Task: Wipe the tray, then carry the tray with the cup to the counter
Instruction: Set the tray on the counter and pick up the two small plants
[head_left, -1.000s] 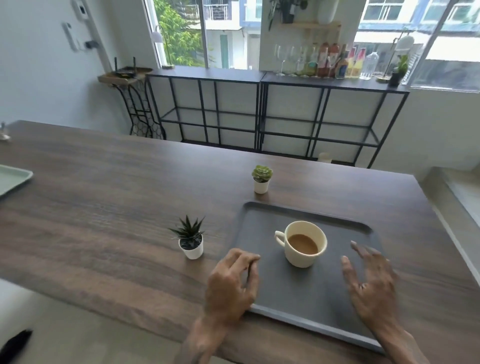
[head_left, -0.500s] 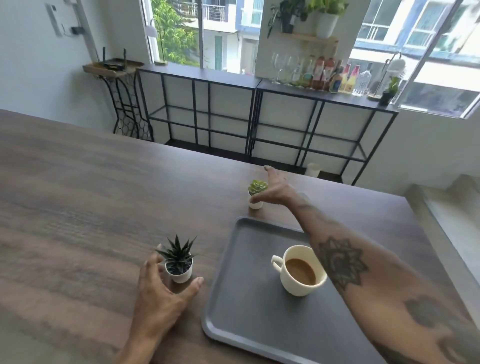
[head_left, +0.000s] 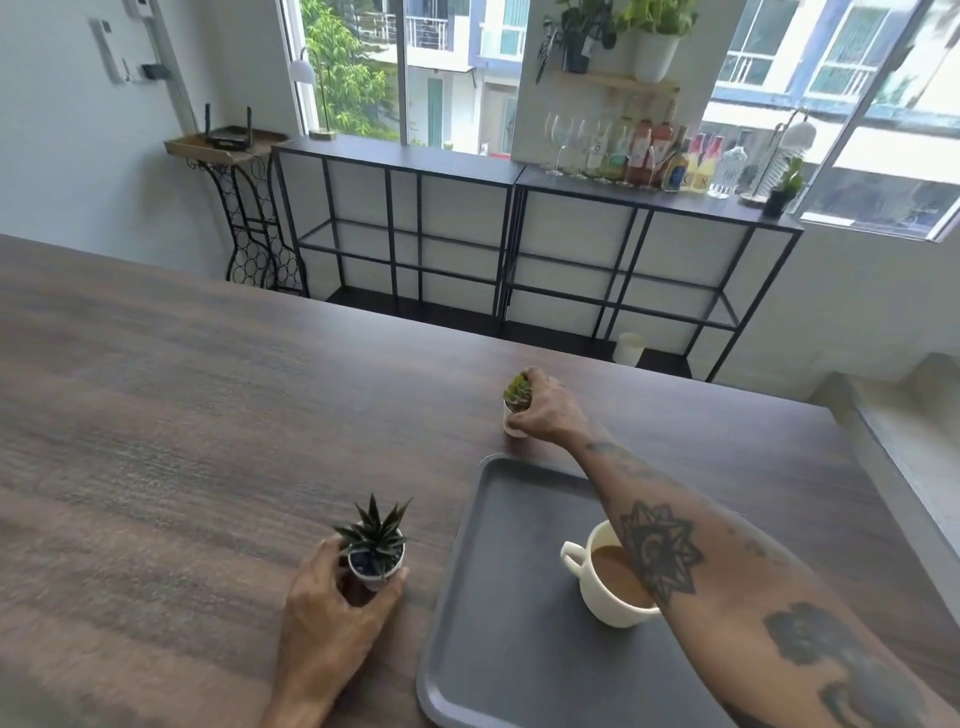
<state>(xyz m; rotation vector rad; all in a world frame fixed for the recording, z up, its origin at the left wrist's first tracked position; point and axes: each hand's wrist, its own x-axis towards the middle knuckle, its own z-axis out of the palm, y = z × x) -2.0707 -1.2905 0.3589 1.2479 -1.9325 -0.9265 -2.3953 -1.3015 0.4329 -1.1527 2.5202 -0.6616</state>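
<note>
Grey tray (head_left: 498, 639) lies on dark wooden table (head_left: 182, 415), near front edge. White cup (head_left: 605, 592) with brown drink stands on tray, partly hidden by right forearm. Left hand (head_left: 332, 618) curls fingers around small pot with spiky dark plant (head_left: 375, 545), just left of tray. Right hand (head_left: 540, 408) closes fingers over small pot with green succulent (head_left: 517, 400), just beyond tray far edge.

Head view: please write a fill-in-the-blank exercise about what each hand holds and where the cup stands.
1. The left hand grips the pot of the ____-leaved plant.
2. The right hand grips the small plant just beyond the tray's ____ edge.
3. The cup stands on the ____.

Missing words: dark; far; tray
</note>
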